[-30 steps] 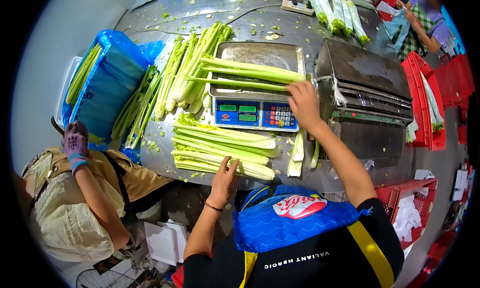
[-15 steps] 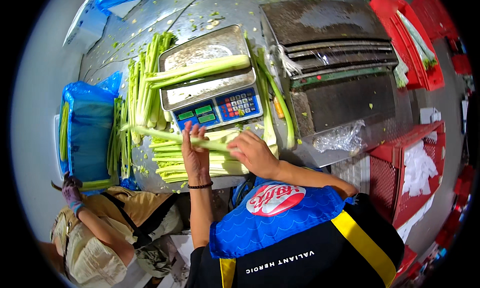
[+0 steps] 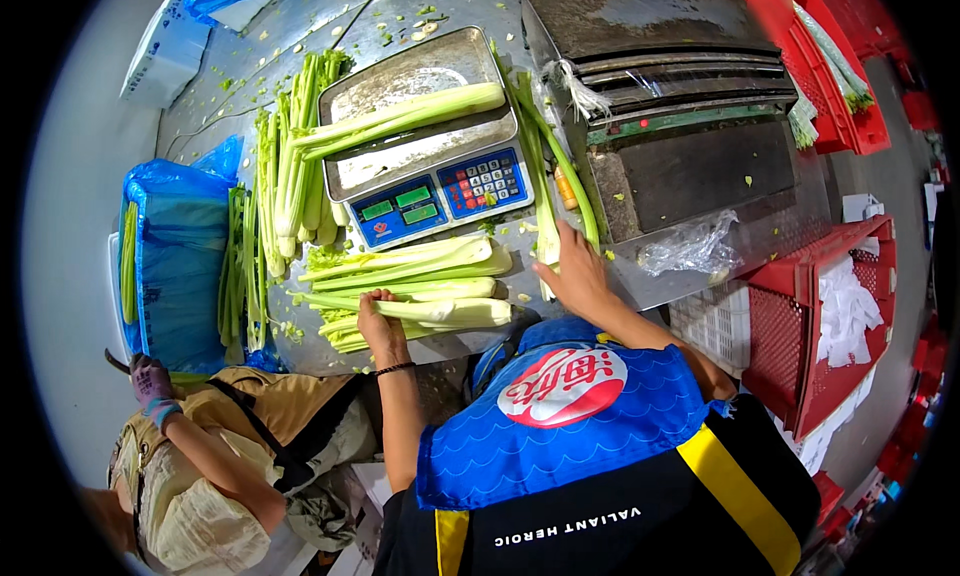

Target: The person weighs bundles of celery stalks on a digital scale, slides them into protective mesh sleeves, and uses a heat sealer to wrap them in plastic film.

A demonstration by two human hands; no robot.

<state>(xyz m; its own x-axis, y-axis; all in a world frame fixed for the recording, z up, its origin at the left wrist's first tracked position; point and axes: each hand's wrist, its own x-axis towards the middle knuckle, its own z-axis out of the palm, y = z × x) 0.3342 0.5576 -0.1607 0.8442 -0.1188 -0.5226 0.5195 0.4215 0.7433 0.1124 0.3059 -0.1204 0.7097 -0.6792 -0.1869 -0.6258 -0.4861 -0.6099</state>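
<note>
Celery lies in several groups on the metal table [image 3: 240, 66]. The near pile [image 3: 450, 259] sits just on the near side of the scale [image 3: 420, 161], its pale ends to the right. The left hand [image 3: 381, 326] rests at this pile's near edge, fingers bent over a stalk; whether it grips cannot be told.

The right hand [image 3: 578, 276] is partly open, thumb and fingers spread at the pale near end of the loose stalks [image 3: 545, 216], with no stalk clearly held. These lie along the scale's right side, stretching from near to far. One more stalk [image 3: 420, 113] lies across the scale's pan, its thin end out over the left bunch [image 3: 295, 176].

Further left, other stalks [image 3: 235, 266] lie beside a bin [image 3: 185, 276] lined with blue plastic, which has celery along its left side. At its near edge is a co-worker's gloved hand [image 3: 150, 384], closed around a dark, curved thing.

Right of the loose stalks stands a dark machine [image 3: 690, 181], with crumpled clear film [image 3: 695, 246] at its near side. Beyond the table's right edge are a near red crate [image 3: 775, 326] holding white cloths [image 3: 850, 311] and a far red crate [image 3: 825, 106].
</note>
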